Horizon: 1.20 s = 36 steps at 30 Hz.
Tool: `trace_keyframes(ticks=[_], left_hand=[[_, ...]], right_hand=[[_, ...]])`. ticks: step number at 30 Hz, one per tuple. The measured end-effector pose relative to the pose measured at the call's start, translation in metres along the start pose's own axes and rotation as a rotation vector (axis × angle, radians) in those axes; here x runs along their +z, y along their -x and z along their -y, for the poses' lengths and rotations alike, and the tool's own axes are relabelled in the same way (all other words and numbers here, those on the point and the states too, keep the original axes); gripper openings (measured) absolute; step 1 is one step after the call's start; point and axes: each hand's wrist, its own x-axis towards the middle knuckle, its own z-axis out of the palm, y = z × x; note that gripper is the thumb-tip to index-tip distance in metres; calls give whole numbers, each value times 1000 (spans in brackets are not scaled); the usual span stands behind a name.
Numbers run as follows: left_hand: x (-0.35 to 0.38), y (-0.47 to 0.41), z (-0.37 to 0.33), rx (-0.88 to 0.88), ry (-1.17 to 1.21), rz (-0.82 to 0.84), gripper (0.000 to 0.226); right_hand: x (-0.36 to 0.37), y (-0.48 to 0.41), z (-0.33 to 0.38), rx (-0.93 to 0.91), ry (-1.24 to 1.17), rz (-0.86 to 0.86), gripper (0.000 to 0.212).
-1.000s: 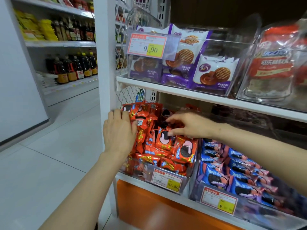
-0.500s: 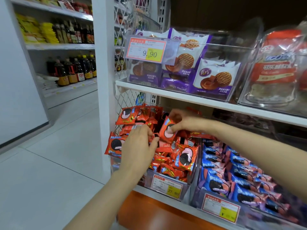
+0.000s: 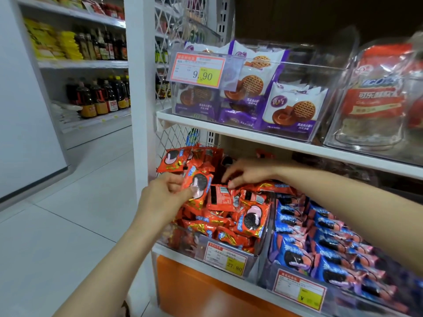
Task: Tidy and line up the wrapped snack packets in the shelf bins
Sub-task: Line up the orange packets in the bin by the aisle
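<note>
Now left hand (image 3: 160, 199) pinches one red packet (image 3: 199, 183) between fingers; right hand (image 3: 251, 172) rests extended fingers on others.

Upper tag (image 3: 198, 70) 9.90 (lower tag (image 3: 225, 259) 27.80)

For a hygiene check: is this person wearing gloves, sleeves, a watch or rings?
The left hand and right hand are bare: no gloves, no rings showing. The left forearm and right forearm are uncovered as far as the frame reaches; no sleeve, watch or bracelet is in view.
</note>
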Motion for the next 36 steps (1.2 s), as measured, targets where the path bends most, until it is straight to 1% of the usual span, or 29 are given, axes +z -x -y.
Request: trace_keyframes(ticks=[2,6,9,10,12,13,14,16,17,19,21,24,25,27,28,29,30,31,33,34,36], left_hand=[[-7,1,1,-14,18,-32,24],[-14,-1,2,-29,61,-76,22],[-14,-2,0,-25,76,-97,28],[-14,-2,0,-21,77,-101,29],[-14,-3,-2,-15,80,-100,30],[-13,-3,-2,-11,79,-100,29],[-13,-2,-2,-5,77,-100,28],[-12,-1,-3,0,74,-100,25],[-11,0,-4,0,77,-101,23],[-11,1,-5,-5,80,-105,22],[-11,1,-6,-4,73,-114,24],[-11,3,-10,-1,64,-120,22],[-10,3,-11,0,61,-119,21],[-9,4,-11,-1,45,-108,20],[-8,5,-11,-2,38,-98,21],[-5,5,-10,2,33,-90,24],[-2,5,-10,10,33,-84,25],[0,4,-10,20,30,-78,24],[7,5,-11,27,29,-50,20],[12,5,-12,15,51,-18,20],[22,5,-12,-24,150,63,20]], right_hand=[[6,-2,-1,24,116,76,30],[-4,9,-7,45,127,103,28],[-5,10,-9,80,100,132,29],[-5,8,-8,81,60,111,29],[-3,4,0,75,-69,-12,32],[-1,1,6,78,-114,-60,37],[1,-3,10,95,-121,-71,43],[10,-13,18,157,-66,22,53],[13,-18,19,180,-58,72,50],[14,-22,22,195,-70,70,42],[11,-21,19,192,-144,5,46],[6,-13,15,227,-329,2,58],[1,-8,13,210,-350,-42,51],[-10,5,11,132,-386,-215,25],[-14,15,10,94,-448,-271,19],[-17,21,8,65,-534,-293,17],[-19,30,7,46,-600,-282,20],[-18,35,5,53,-632,-232,27],[-11,44,6,84,-665,-93,41],[-7,49,7,70,-719,-75,43],[-1,59,12,0,-851,-126,37]])
